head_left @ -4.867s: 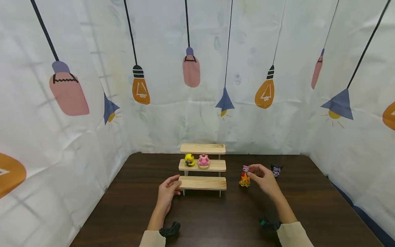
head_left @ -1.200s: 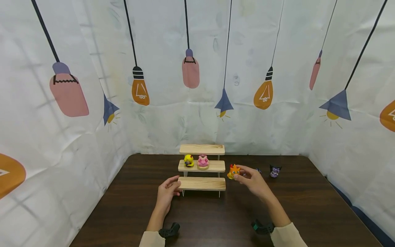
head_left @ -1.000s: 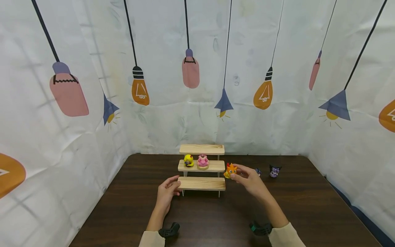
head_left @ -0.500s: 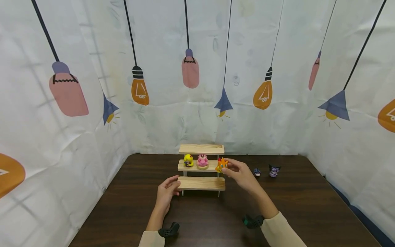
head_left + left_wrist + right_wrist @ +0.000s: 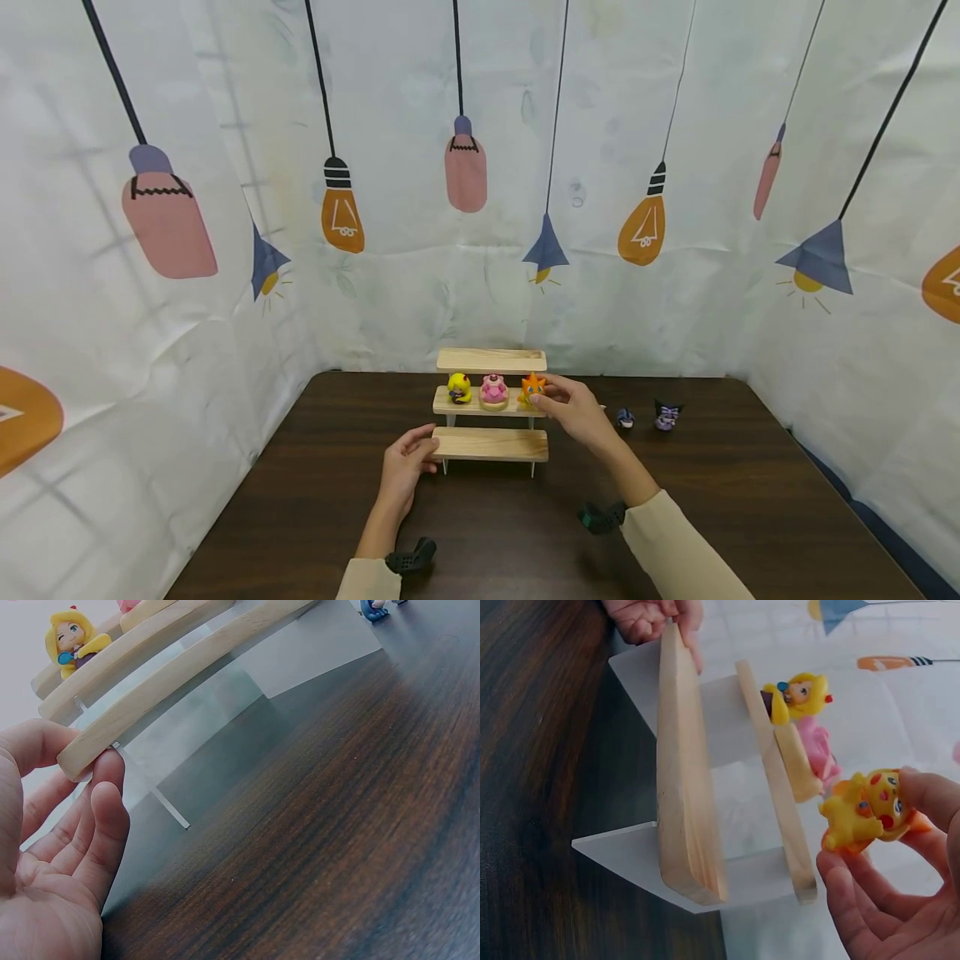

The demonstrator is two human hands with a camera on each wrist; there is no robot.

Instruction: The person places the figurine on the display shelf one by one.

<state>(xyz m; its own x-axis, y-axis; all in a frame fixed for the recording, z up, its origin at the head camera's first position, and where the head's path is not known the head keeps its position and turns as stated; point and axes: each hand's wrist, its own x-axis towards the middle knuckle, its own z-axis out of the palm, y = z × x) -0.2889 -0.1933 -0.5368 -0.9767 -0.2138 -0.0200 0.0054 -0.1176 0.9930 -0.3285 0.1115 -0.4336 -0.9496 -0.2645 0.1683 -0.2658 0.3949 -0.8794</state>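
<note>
1. Right hand (image 5: 573, 408): fingers pinch the orange figure (image 5: 532, 389), holding it at the right end of the middle step of the wooden stepped stand (image 5: 491, 443); whether it rests on the wood cannot be told.
2. Left hand (image 5: 405, 467): fingers curled about the left end of the lowest step, apparently to steady the stand.
3. Yellow figure (image 5: 459, 387) and pink figure (image 5: 494, 391): upright on the middle step, left of the orange one, leaving only the right end free.
4. Two small dark figures (image 5: 663, 414): on the brown table (image 5: 750, 500), well right of the stand.
</note>
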